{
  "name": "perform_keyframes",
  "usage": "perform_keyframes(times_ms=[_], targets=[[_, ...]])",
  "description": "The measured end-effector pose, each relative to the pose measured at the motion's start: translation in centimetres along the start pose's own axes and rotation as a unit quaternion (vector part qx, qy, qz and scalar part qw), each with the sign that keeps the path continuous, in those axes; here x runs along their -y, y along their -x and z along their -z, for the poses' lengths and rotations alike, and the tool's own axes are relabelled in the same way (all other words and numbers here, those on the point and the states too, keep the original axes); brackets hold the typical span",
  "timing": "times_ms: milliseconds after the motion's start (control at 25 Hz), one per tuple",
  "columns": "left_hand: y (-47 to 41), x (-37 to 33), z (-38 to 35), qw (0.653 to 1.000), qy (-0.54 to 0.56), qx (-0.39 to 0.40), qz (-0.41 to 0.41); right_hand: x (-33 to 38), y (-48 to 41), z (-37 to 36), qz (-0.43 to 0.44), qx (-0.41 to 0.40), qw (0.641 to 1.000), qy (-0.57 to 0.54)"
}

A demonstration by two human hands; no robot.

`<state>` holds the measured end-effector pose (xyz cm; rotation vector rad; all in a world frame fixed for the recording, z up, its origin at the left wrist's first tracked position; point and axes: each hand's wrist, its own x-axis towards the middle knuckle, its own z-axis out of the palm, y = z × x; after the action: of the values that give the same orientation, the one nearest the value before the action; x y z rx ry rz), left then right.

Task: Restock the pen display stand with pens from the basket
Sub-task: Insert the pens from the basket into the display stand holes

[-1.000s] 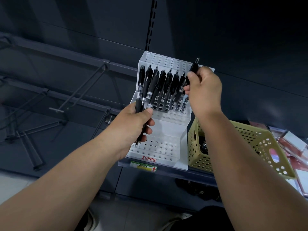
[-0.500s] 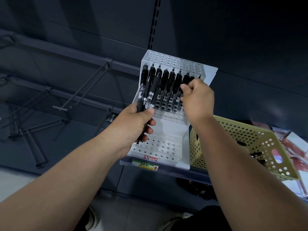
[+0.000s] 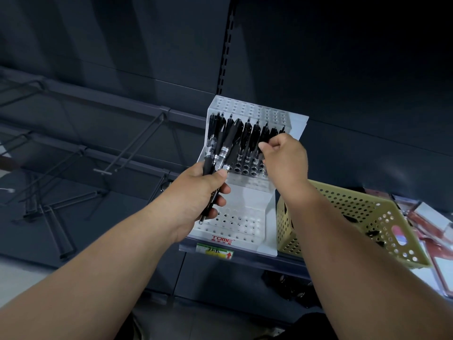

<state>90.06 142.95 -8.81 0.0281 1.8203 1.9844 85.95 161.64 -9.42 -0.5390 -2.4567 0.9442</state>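
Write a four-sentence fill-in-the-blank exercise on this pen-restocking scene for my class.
1. The left hand grips a bundle of ____ pens.
2. The yellow basket stands to the ____ of the pen display stand.
3. The right hand pinches a pen in the stand's ____ tier.
4. Red lettering on the stand's front reads ____.
Missing words: black; right; upper; TOME.

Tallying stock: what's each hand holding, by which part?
Left hand grips several black pens by their lower barrels; right hand pinches one black pen by its upper barrel, in the white perforated stand.
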Motion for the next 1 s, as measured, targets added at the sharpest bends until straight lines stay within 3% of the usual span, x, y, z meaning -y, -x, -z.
perform_keyframes(times_ms=[160,320,520,680,760,880,1000], targets=[[1.1,-0.2,-0.6,0.999,-0.021,0.021,-0.016,1.8,4.1,2.2,-0.033,-0.015,0.979,-0.202],[1.7,0.2,-1.2,0.985,-0.16,0.016,-0.068,2.8,7.0,4.3,-0.066,0.001,0.951,-0.301],[2.1,0.9,-2.0,0.95,-0.288,0.019,-0.118,3.0,8.0,6.7,-0.007,0.004,0.964,-0.264],[2.1,1.4,-2.4,0.913,-0.377,-0.006,-0.153,3.1,8.3,6.8,0.124,0.051,0.987,-0.094],[2.2,1.5,-2.6,0.884,-0.43,-0.028,-0.18,2.9,8.1,6.8,0.095,0.059,0.989,-0.095],[2.2,1.8,-2.7,0.838,-0.495,-0.058,-0.223,2.9,7.7,6.9,0.004,0.08,0.978,-0.191],[2.1,2.2,-2.8,0.83,-0.507,-0.059,-0.226,2.8,7.5,6.7,-0.047,0.095,0.951,-0.289]])
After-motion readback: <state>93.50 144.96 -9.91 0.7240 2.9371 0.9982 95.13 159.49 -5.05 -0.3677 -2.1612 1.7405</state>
